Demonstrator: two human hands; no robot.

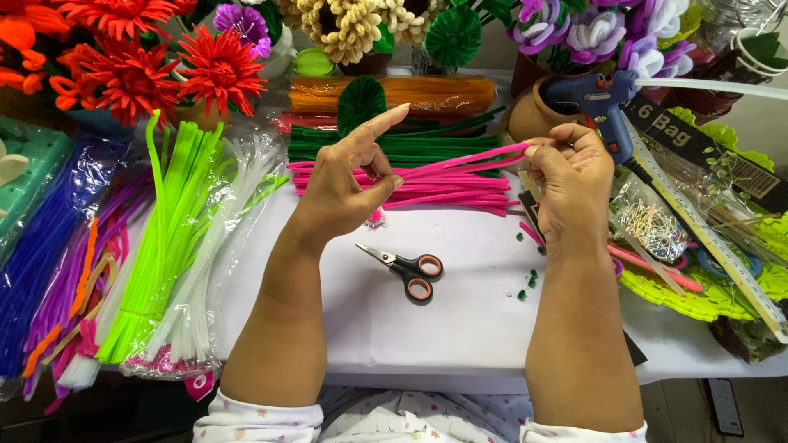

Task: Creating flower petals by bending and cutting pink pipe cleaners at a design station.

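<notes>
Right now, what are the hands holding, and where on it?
A few pink pipe cleaners, stretched between both hands: the left hand pinches one end, the right hand pinches the other end.

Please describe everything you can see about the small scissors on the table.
The scissors are small, with short silvery metal blades and black handles whose two finger loops are lined in orange. They lie flat on the white table, blades shut and pointing up-left, loops toward the lower right. They sit between the person's two forearms, below the left hand. Nothing touches them; neither hand holds them.
</notes>
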